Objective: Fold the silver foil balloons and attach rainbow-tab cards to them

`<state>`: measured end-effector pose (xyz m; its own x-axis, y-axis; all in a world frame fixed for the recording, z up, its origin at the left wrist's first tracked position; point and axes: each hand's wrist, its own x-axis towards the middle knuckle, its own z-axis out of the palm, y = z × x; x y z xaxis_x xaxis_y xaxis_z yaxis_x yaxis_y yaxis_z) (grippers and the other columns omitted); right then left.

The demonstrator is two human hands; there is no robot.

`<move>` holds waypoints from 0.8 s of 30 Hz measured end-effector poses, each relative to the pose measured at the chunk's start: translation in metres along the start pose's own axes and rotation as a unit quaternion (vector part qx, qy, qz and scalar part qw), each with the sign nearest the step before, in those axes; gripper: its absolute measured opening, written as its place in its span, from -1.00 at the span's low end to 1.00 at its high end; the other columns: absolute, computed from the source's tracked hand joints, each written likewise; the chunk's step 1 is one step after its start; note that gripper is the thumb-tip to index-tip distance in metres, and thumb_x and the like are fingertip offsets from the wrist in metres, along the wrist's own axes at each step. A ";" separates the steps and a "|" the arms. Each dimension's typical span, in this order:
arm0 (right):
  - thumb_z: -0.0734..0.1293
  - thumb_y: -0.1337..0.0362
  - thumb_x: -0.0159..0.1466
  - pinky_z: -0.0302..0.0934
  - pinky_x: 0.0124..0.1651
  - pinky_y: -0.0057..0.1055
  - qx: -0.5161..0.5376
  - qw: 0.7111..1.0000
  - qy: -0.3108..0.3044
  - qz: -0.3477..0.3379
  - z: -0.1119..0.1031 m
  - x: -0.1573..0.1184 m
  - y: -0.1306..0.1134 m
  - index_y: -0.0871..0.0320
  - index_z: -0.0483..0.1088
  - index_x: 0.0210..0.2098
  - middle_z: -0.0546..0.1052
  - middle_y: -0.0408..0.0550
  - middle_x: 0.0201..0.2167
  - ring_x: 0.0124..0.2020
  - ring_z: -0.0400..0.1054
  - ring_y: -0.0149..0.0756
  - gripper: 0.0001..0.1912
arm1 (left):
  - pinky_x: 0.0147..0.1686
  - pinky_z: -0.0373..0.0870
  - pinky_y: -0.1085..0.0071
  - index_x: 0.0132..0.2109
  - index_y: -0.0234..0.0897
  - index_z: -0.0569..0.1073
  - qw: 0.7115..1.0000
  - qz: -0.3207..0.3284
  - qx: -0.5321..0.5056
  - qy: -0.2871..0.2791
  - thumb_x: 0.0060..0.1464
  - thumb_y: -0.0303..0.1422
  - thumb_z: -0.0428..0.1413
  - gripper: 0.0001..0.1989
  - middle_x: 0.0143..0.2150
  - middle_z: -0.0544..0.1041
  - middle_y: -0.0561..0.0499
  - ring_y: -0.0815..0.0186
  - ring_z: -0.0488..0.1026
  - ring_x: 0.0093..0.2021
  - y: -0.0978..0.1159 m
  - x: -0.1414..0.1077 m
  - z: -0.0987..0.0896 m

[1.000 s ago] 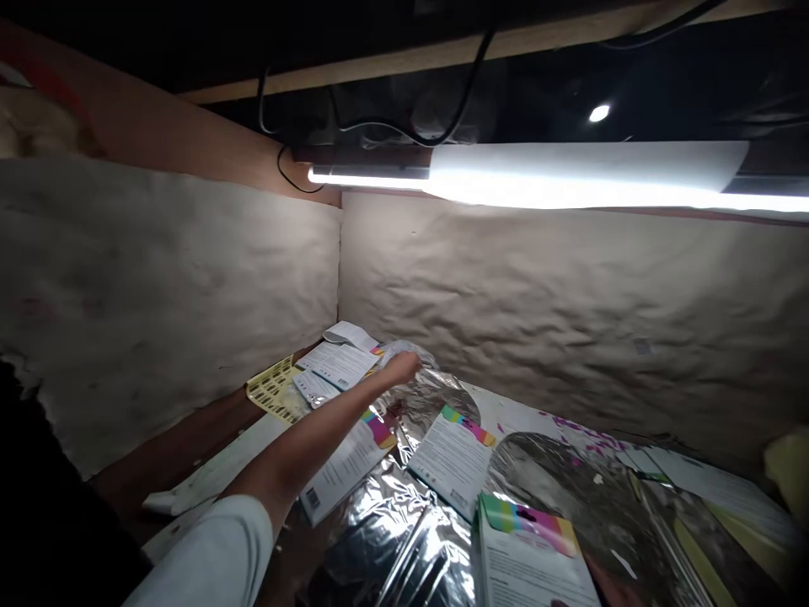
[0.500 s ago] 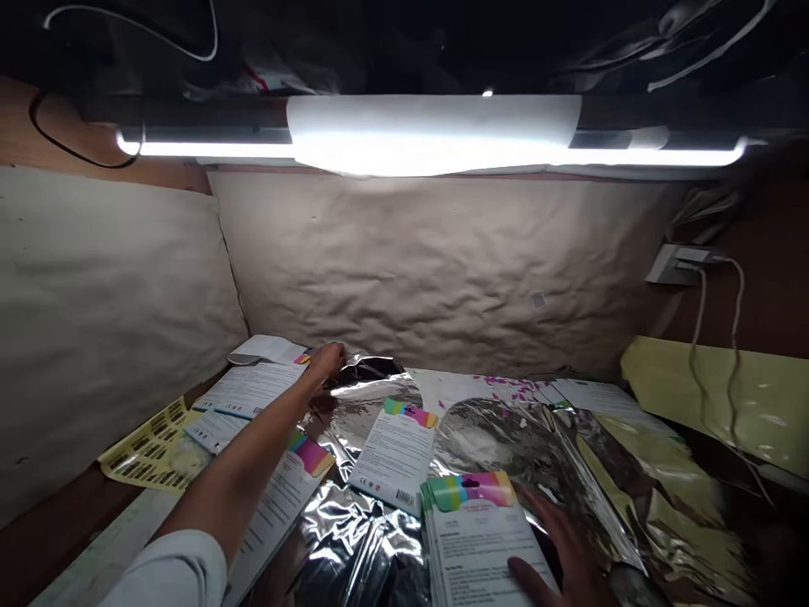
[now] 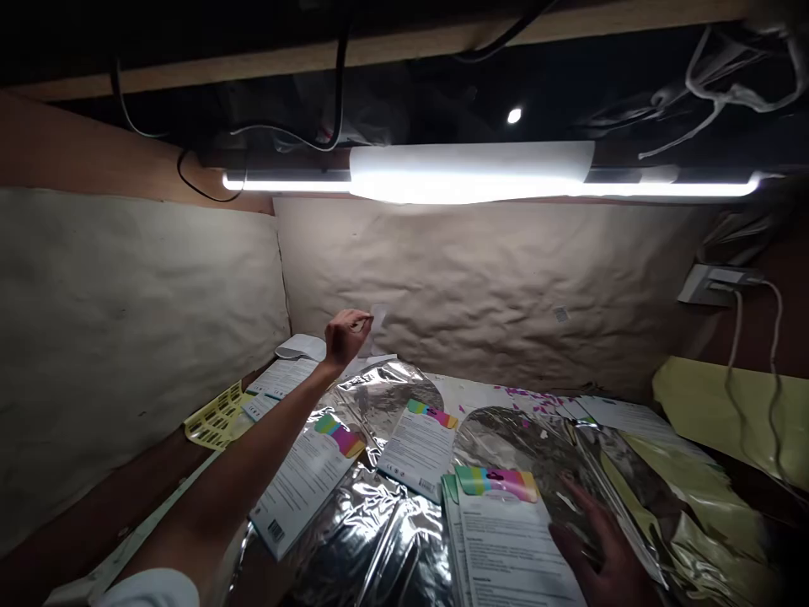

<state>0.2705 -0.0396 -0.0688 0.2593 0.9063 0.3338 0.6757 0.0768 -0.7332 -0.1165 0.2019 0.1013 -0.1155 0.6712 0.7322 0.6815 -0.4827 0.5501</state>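
Observation:
My left hand (image 3: 346, 335) is raised near the back wall, its thumb and fingers pinched on a small pale translucent piece (image 3: 378, 317); whether it is film or paper I cannot tell. My right hand (image 3: 600, 544) lies with fingers apart beside a stack of printed card packs (image 3: 506, 539) with rainbow-coloured tops, its thumb at the stack's right edge. One similar pack (image 3: 417, 451) rests in the middle on shiny silver film (image 3: 360, 523). Another pack (image 3: 309, 480) lies at the left, partly behind my left forearm.
More packs (image 3: 284, 375) lie at the back left near a yellow label sheet (image 3: 218, 419). Small pink bits (image 3: 531, 396) are scattered at the back. A lit tube lamp (image 3: 468, 177) hangs low overhead. A socket with cables (image 3: 717, 285) is on the right.
My left hand has risen from the surface at the back, and the pale piece now shows in its fingers. The camera view has tilted up and turned left. My right hand stays beside the stack.

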 end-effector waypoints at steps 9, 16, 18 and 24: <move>0.25 -0.12 0.30 -0.08 0.39 -0.09 0.053 0.979 0.068 -0.186 -0.053 0.031 -0.114 0.09 -0.05 0.40 0.11 0.07 0.40 0.39 0.00 -0.03 -0.18 | -0.24 0.49 0.39 -0.33 -0.35 0.52 0.807 -0.176 -0.554 -0.106 -0.13 -0.25 0.38 -0.70 -0.39 0.57 0.03 0.33 0.56 -0.39 0.157 -0.099 -0.008; 0.33 -0.05 0.27 0.31 -0.14 -0.31 0.010 0.981 -0.137 -0.136 -0.092 0.060 -0.140 0.14 0.51 -0.06 0.59 -0.03 -0.28 -0.23 0.45 -0.17 -0.57 | -0.15 0.46 0.36 -0.24 -0.39 0.56 0.660 -0.339 -0.618 -0.259 -0.11 -0.21 0.40 -0.64 -0.27 0.58 -0.08 0.31 0.55 -0.30 0.194 -0.199 0.016; 0.33 -0.04 0.26 0.23 -0.35 -0.41 0.049 0.965 -0.249 -0.063 -0.085 0.060 -0.121 0.19 0.54 -0.27 0.53 -0.11 -0.48 -0.44 0.38 -0.30 -0.60 | -0.10 0.45 0.35 -0.19 -0.38 0.58 0.651 -0.363 -0.606 -0.279 -0.11 -0.20 0.40 -0.61 -0.20 0.57 -0.09 0.31 0.53 -0.26 0.187 -0.219 0.017; 0.27 -0.17 0.26 0.27 -0.16 -0.35 0.135 0.944 -0.300 0.012 -0.054 0.033 -0.079 0.15 0.52 -0.05 0.58 -0.01 -0.21 -0.21 0.43 -0.21 -0.44 | -0.09 0.45 0.35 -0.31 -0.39 0.55 0.654 -0.446 -0.557 -0.253 -0.18 -0.19 0.44 -0.61 -0.35 0.54 -0.04 0.31 0.50 -0.29 0.172 -0.265 0.025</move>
<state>0.2631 -0.0382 0.0317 -0.2194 0.9754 -0.0213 0.4535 0.0826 -0.8874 0.0491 -0.0447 -0.0084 0.3370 0.9294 -0.1503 -0.4745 0.3056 0.8255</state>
